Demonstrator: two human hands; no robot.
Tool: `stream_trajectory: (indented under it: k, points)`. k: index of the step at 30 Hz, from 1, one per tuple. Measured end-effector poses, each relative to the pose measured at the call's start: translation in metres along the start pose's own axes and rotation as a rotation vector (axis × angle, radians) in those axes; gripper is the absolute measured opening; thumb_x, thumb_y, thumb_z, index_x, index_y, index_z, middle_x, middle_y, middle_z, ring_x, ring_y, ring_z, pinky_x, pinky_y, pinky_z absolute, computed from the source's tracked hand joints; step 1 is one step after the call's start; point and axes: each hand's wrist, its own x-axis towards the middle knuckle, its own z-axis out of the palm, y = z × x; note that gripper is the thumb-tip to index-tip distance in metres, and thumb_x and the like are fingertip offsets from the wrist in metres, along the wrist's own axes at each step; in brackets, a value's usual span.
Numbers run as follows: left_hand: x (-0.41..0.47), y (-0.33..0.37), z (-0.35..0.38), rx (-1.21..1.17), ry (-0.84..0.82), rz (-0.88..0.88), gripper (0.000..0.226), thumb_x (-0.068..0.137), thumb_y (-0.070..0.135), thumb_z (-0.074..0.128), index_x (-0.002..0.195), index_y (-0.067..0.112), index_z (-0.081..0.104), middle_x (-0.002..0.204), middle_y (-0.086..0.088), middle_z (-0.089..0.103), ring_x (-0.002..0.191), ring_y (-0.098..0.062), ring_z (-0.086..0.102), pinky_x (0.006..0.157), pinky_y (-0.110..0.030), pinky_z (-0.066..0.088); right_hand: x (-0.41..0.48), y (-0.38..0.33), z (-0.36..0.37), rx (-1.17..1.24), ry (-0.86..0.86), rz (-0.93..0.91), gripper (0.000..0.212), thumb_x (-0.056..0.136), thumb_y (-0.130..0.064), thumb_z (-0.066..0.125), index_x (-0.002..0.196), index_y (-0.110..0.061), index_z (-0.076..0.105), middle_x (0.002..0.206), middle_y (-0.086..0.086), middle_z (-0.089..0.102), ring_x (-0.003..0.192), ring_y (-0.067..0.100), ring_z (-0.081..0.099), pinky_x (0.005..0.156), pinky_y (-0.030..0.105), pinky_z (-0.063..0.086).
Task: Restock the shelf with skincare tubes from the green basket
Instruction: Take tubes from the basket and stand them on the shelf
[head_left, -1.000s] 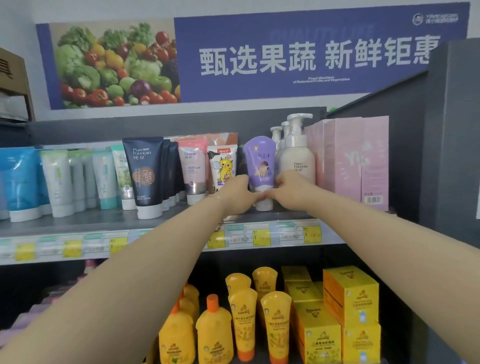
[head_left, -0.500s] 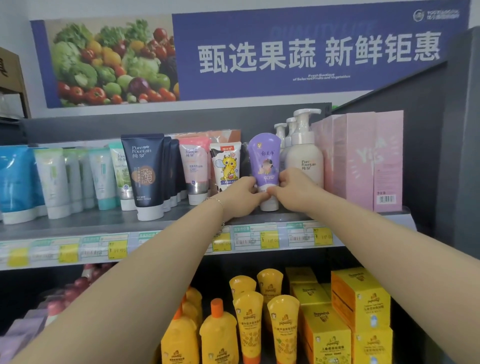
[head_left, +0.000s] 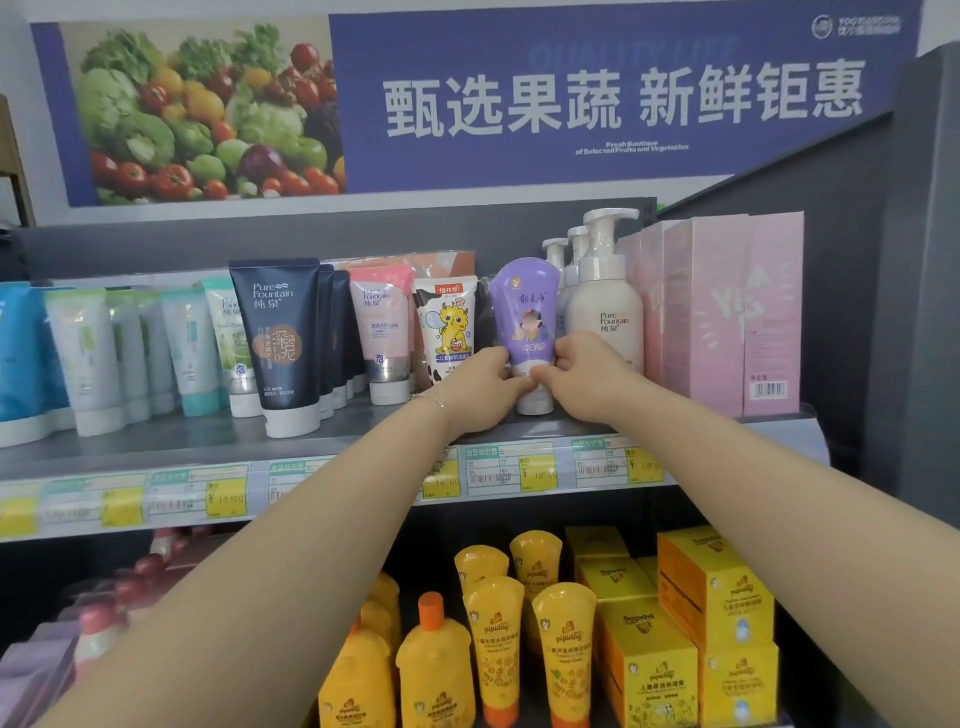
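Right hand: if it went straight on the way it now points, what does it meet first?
The purple tube: the right hand pinches it near the cap, so contact is immediate. What stands behind the tube is hidden, so depth beyond it is unclear.

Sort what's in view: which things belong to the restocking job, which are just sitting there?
Job: purple tube, held at its base by left hand and right hand; upper shelf.
Bystanders: navy Pure Fountain tube, white pump bottles, pink boxes, yellow pipidog tubes, produce banner.
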Motion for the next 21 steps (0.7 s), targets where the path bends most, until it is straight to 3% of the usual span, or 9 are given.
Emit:
stream_trajectory:
  k: [4, 8, 10, 13, 16, 21]
  points:
    - [0.000, 0.000, 0.001, 0.031, 0.019, -0.007, 0.030, 0.095, 0.030, 0.053, 0.110, 0.004, 0.057, 0.082, -0.003, 0.057, 0.070, -0.014, 0.048, 0.070, -0.029, 0.040, -0.002, -0.001, -0.001, -0.009, 0.003, 0.000, 0.012, 0.093, -0.020, 0.058, 0.097, -0.009, 0.062, 0.073, -0.002, 0.055, 0.066, 0.011, 0.049, 0.054, 0.023, 0.034]
    - [-0.003, 0.003, 0.000, 0.044, 0.025, -0.026, 0.031, 0.093, 0.032, 0.055, 0.111, 0.006, 0.057, 0.102, -0.010, 0.066, 0.091, -0.023, 0.060, 0.085, -0.038, 0.049, -0.007, -0.006, -0.002, -0.041, 0.037, 0.008, 0.011, 0.090, -0.022, 0.062, 0.092, -0.011, 0.062, 0.068, -0.003, 0.052, 0.062, 0.008, 0.046, 0.051, 0.021, 0.032]
    - [-0.006, 0.005, -0.001, 0.043, 0.028, -0.041, 0.030, 0.091, 0.031, 0.056, 0.108, 0.006, 0.058, 0.102, -0.011, 0.066, 0.096, -0.026, 0.062, 0.088, -0.041, 0.050, -0.011, -0.009, -0.004, -0.052, 0.068, 0.018, 0.013, 0.088, -0.024, 0.064, 0.083, -0.013, 0.061, 0.067, -0.002, 0.053, 0.061, 0.010, 0.047, 0.050, 0.021, 0.032]
    - [-0.010, 0.009, -0.003, 0.055, 0.061, -0.058, 0.025, 0.088, 0.029, 0.059, 0.098, 0.006, 0.060, 0.094, -0.011, 0.066, 0.087, -0.025, 0.062, 0.077, -0.035, 0.052, -0.018, -0.015, -0.007, -0.078, 0.107, 0.040, 0.023, 0.085, -0.026, 0.065, 0.068, -0.017, 0.053, 0.064, -0.002, 0.052, 0.058, 0.011, 0.047, 0.048, 0.023, 0.031]
    - [-0.015, 0.016, -0.007, 0.101, 0.136, -0.061, 0.021, 0.086, 0.032, 0.062, 0.091, 0.011, 0.059, 0.086, -0.006, 0.062, 0.077, -0.017, 0.057, 0.059, -0.022, 0.045, -0.026, -0.021, -0.011, -0.160, 0.125, 0.048, 0.027, 0.084, -0.028, 0.064, 0.065, -0.020, 0.047, 0.063, -0.001, 0.049, 0.061, 0.017, 0.049, 0.048, 0.025, 0.031]
    - [-0.028, 0.015, -0.021, 0.227, 0.192, -0.042, 0.020, 0.087, 0.024, 0.058, 0.097, 0.009, 0.067, 0.097, -0.006, 0.067, 0.090, -0.020, 0.061, 0.075, -0.030, 0.052, -0.042, -0.032, -0.026, -0.407, 0.123, -0.027, 0.024, 0.088, -0.027, 0.054, 0.067, -0.018, 0.046, 0.065, -0.001, 0.047, 0.058, 0.015, 0.046, 0.048, 0.025, 0.030]
